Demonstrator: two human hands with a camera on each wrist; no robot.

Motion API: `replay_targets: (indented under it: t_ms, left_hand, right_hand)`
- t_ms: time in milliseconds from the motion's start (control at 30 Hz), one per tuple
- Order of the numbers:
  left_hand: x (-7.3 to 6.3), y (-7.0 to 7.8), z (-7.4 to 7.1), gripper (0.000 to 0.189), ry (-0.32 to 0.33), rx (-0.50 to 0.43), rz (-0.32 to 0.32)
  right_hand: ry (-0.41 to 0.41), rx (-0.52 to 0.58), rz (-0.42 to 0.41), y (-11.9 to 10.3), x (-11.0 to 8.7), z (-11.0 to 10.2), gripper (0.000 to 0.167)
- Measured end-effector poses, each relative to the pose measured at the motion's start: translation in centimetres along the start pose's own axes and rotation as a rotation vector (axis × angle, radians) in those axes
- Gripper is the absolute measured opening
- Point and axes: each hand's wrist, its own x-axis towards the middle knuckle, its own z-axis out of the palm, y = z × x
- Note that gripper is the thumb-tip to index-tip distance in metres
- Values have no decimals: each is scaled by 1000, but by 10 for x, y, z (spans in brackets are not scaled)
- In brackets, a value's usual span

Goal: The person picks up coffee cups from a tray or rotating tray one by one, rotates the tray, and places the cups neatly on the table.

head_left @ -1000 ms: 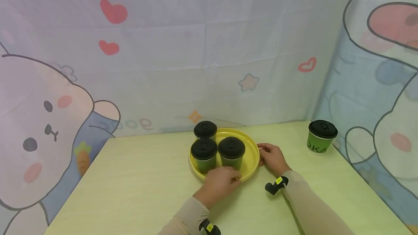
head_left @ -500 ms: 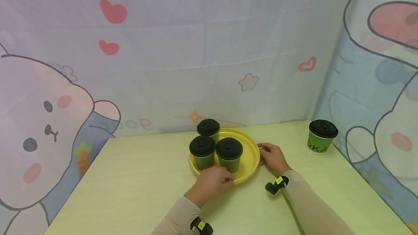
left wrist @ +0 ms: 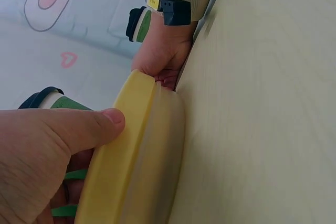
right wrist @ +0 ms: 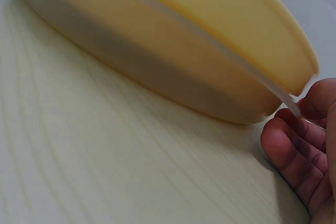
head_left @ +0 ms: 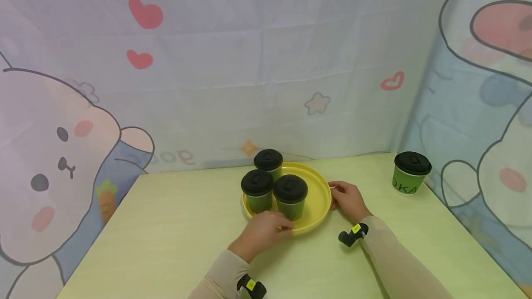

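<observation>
A round yellow tray (head_left: 319, 195) stands on the table with three green paper cups with black lids on it: one at the back (head_left: 268, 164), one front left (head_left: 258, 194) and one front right (head_left: 290, 197). My left hand (head_left: 262, 233) pinches the tray's near rim. In the left wrist view its thumb (left wrist: 110, 123) presses the outer wall while the fingers reach inside, partly hidden. At the tray's right side my right hand (head_left: 348, 201) pinches a thin pale strip (right wrist: 281, 98) that sticks out between the yellow upper part and a paler base (right wrist: 157, 77).
Another green cup with a black lid (head_left: 409, 174) stands apart at the table's (head_left: 166, 234) back right. A cartoon-printed cloth (head_left: 232, 59) hangs close behind the table and along its right side. Both wrists wear small black cameras.
The tray turns clockwise seen from above: the back cup has shifted right and the front right one slightly left. My left hand has moved left along with the rim; the right hand stays put.
</observation>
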Motion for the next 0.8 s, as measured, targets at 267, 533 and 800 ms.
replay_targets:
  t_ms: [267,533,800]
  left_hand:
    - [-2,-3,-2,14,-9,3,-20]
    - [0,1,-9,13,17,-9,-72]
    - [10,31,-8,16,20,140,-29]
  right_hand:
    - [-3,14,1,-3,-1,0,30]
    - [-3,22,3,-2,0,0,30]
    - [-4,-20,-13,-4,-2,-1,32]
